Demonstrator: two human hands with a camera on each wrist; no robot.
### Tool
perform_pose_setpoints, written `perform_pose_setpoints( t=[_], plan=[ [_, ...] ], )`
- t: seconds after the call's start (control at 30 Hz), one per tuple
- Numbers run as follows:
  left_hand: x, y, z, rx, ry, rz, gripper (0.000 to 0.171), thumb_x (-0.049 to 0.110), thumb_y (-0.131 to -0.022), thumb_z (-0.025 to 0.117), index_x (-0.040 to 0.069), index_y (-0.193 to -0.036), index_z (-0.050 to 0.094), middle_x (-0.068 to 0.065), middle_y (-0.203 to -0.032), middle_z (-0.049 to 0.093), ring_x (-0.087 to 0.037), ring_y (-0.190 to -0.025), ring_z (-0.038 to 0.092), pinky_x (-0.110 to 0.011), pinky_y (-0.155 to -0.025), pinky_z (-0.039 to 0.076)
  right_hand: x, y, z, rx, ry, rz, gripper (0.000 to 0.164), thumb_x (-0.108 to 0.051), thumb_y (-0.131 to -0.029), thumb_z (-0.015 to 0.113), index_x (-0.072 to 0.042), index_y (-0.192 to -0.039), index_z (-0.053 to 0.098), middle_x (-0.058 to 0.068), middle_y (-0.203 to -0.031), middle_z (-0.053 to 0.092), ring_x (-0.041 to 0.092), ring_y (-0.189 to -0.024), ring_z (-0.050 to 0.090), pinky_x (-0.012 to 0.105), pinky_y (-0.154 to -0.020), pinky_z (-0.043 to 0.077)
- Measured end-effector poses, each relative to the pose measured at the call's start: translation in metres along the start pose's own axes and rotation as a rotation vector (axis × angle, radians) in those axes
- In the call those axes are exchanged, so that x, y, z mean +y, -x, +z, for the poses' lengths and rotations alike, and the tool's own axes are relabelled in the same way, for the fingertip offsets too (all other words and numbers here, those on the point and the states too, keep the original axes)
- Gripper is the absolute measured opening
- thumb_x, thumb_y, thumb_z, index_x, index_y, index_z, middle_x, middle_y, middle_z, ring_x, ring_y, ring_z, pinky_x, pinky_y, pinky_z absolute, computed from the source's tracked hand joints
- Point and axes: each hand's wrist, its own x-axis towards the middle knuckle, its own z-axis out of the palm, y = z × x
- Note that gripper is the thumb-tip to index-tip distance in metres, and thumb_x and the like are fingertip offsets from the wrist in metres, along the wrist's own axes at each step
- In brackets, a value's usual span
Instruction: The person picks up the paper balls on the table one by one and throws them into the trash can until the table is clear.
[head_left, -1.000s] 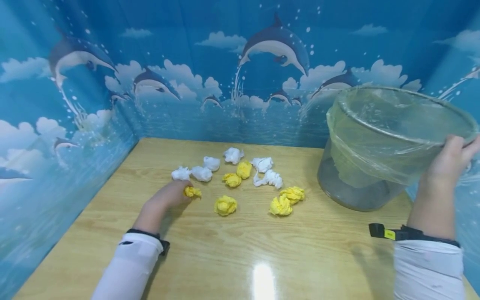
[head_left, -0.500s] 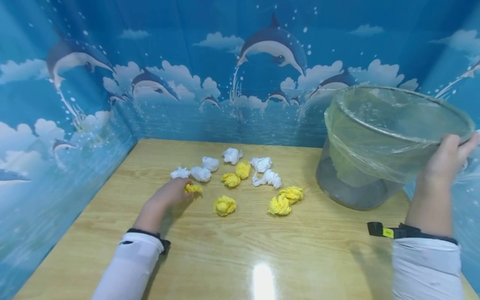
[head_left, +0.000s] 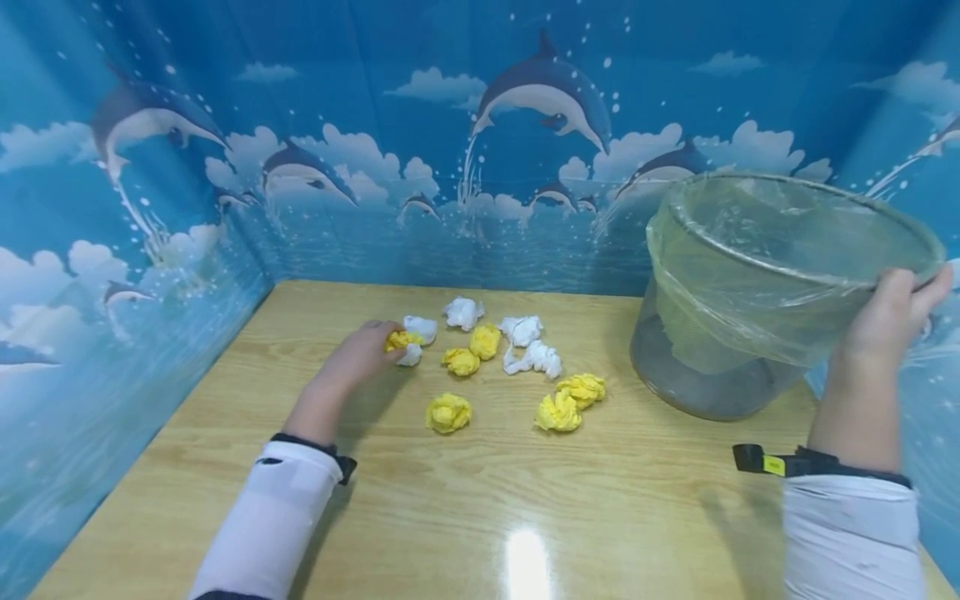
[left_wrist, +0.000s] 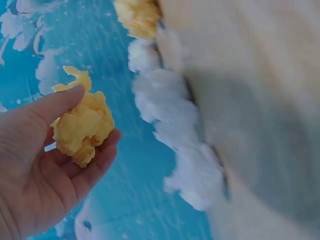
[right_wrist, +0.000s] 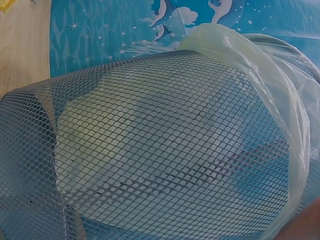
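Above the white paper balls at the left, my left hand (head_left: 358,357) pinches a crumpled yellow paper ball (head_left: 403,339). In the left wrist view the thumb lies across this yellow paper ball (left_wrist: 85,127), with the fingers behind it. Just beyond, two white paper balls (head_left: 420,328) show partly; the leftmost one is hidden by the hand in the head view. My right hand (head_left: 883,329) grips the rim of a mesh wastebasket (head_left: 697,375), fingers over the edge. A translucent yellowish bag (head_left: 757,292) lines it and folds over the rim. The right wrist view shows mostly mesh (right_wrist: 165,135).
Two yellow balls (head_left: 461,362) touch mid-table, with one white ball (head_left: 462,312) behind and two more (head_left: 536,359) to their right. A single yellow ball (head_left: 448,413) lies nearer. Another yellow pair (head_left: 558,412) sits toward the basket. A dolphin-print curtain (head_left: 480,233) borders the wooden table (head_left: 600,517).
My left hand has moved right and farther away with the yellow paper ball, passing over the white ones. The right hand keeps its grip on the wastebasket rim.
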Motion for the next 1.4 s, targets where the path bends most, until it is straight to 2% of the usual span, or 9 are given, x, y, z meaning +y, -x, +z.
perform_pose_setpoints(
  t=[0.2, 0.47, 0.6, 0.77, 0.97, 1.17, 1.4],
  plan=[
    [0.027, -0.02, -0.013, 0.007, -0.012, 0.027, 0.051, 0.031, -0.099, 0.056, 0.006, -0.142, 0.046, -0.021, -0.142, 0.048, -0.037, -0.128, 0.048, -0.053, -0.105, 0.042, 0.002, -0.003, -0.001, -0.016, -0.024, -0.013, 0.063, -0.027, -0.1, 0.025, -0.039, -0.154, -0.006, -0.024, -0.156, -0.006, -0.011, -0.138, -0.004, 0.008, -0.11, 0.002],
    [0.078, -0.042, -0.034, 0.012, 0.019, 0.078, 0.051, 0.035, -0.099, 0.055, 0.012, -0.143, 0.045, -0.014, -0.144, 0.046, -0.03, -0.127, 0.049, -0.046, -0.103, 0.045, 0.001, -0.001, -0.001, -0.02, -0.012, -0.005, 0.062, -0.029, -0.101, 0.025, -0.04, -0.153, -0.005, -0.024, -0.157, -0.003, -0.011, -0.137, 0.0, 0.009, -0.111, 0.004],
    [0.101, -0.054, -0.039, 0.015, 0.032, 0.113, 0.049, 0.035, -0.099, 0.055, 0.014, -0.142, 0.046, -0.011, -0.141, 0.049, -0.027, -0.124, 0.051, -0.043, -0.1, 0.047, 0.002, -0.001, -0.002, -0.018, -0.01, 0.005, 0.062, -0.029, -0.1, 0.025, -0.041, -0.153, -0.005, -0.025, -0.156, -0.004, -0.01, -0.138, -0.001, 0.01, -0.111, 0.002],
    [0.128, -0.063, -0.038, 0.026, 0.034, 0.17, 0.047, 0.035, -0.098, 0.057, 0.015, -0.14, 0.049, -0.008, -0.134, 0.054, -0.023, -0.117, 0.055, -0.039, -0.096, 0.049, 0.006, -0.002, -0.003, -0.015, -0.011, 0.005, 0.062, -0.029, -0.1, 0.025, -0.04, -0.153, -0.007, -0.024, -0.156, -0.006, -0.01, -0.139, -0.005, 0.01, -0.112, 0.0],
    [0.155, -0.071, -0.042, 0.048, 0.05, 0.233, 0.047, 0.036, -0.098, 0.057, 0.015, -0.139, 0.05, -0.006, -0.133, 0.055, -0.021, -0.117, 0.055, -0.037, -0.097, 0.049, 0.007, -0.001, -0.001, -0.028, -0.015, 0.02, 0.063, -0.03, -0.1, 0.024, -0.041, -0.153, -0.008, -0.023, -0.157, -0.01, -0.009, -0.139, -0.009, 0.011, -0.112, -0.001],
    [0.19, -0.083, -0.05, 0.07, 0.07, 0.281, 0.047, 0.036, -0.098, 0.057, 0.016, -0.14, 0.05, -0.004, -0.132, 0.056, -0.018, -0.117, 0.055, -0.034, -0.097, 0.049, 0.006, -0.001, -0.001, -0.019, -0.03, -0.001, 0.063, -0.03, -0.1, 0.026, -0.038, -0.153, -0.008, -0.022, -0.157, -0.007, -0.009, -0.14, -0.005, 0.01, -0.112, 0.0],
    [0.231, -0.093, -0.064, 0.088, 0.079, 0.353, 0.047, 0.037, -0.099, 0.054, 0.016, -0.141, 0.048, 0.0, -0.132, 0.056, -0.013, -0.116, 0.055, -0.028, -0.097, 0.048, 0.004, -0.001, 0.0, -0.027, -0.021, -0.008, 0.063, -0.031, -0.101, 0.025, -0.04, -0.153, -0.009, -0.023, -0.156, -0.008, -0.009, -0.14, -0.009, 0.012, -0.113, -0.003]
  ],
)
